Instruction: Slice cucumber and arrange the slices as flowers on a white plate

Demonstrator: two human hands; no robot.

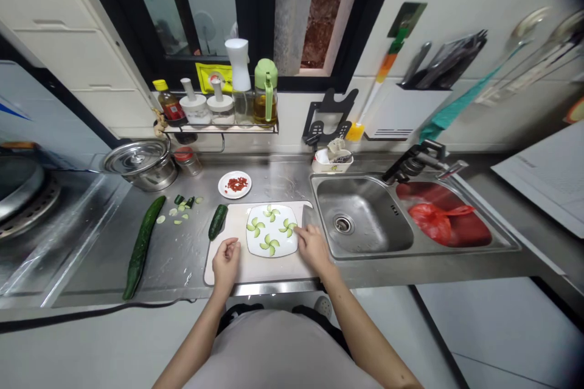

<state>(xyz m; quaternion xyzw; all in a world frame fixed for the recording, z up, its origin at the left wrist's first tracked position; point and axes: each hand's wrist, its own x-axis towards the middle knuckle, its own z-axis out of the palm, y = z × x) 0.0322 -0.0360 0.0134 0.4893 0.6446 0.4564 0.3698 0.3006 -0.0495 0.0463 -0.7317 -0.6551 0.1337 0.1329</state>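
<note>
A white squarish plate (272, 231) lies on a pale cutting board (249, 269), with cucumber slices (269, 245) set in several pinwheel shapes on it. My right hand (314, 249) reaches over the plate's right edge, index finger stretched out and touching the right-hand cucumber pinwheel (288, 228). Beside that hand, a knife blade (309, 216) shows on the board's right end. Left of the plate is my left hand (227, 262), its fingers curled in towards the thumb; what they hold, if anything, is hidden. A cut cucumber piece (218, 222) rests at the board's left edge.
A whole cucumber (144, 247) and loose cucumber scraps (181, 209) lie on the steel counter to the left. Behind the board stands a small plate (234, 193) of chopped red bits. A lidded pot (146, 164) is at back left, a double sink (365, 219) at right.
</note>
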